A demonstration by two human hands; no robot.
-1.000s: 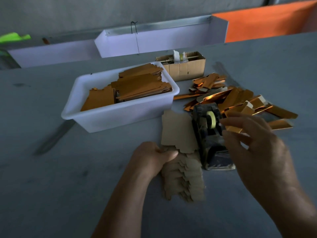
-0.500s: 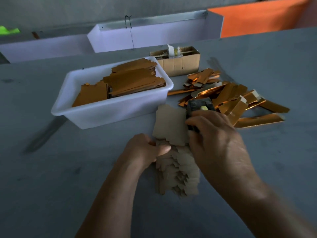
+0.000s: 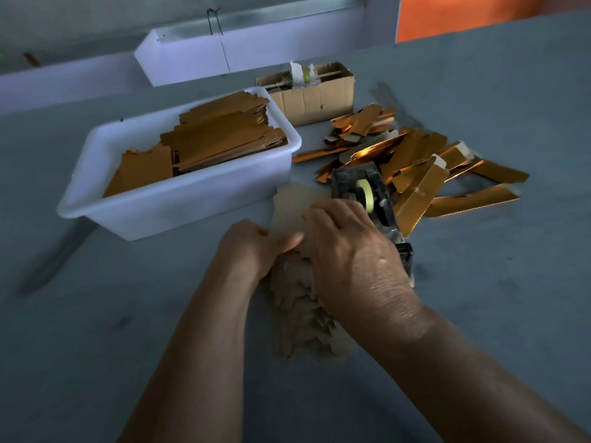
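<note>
The card blanks point(image 3: 297, 314) are a plain pale tan. The tape dispenser point(image 3: 347, 180) is scuffed black, its tape roll point(image 3: 364, 191) pale yellow. The tub point(image 3: 179, 206) is white, the sheets point(image 3: 224, 135) in it matt ochre brown. The folded sleeves point(image 3: 419, 190) shine metallic copper-gold with off-white insides. The carton point(image 3: 315, 99) is plain brown, the table point(image 3: 96, 330) grey-blue, the far panel point(image 3: 479, 14) orange.

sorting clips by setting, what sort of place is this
Probably a small packaging workshop: on the grey worktable stand a white tub of flat gold card blanks, a heap of folded gold cartons and a tape dispenser beside a fanned stack of card blanks.
</note>
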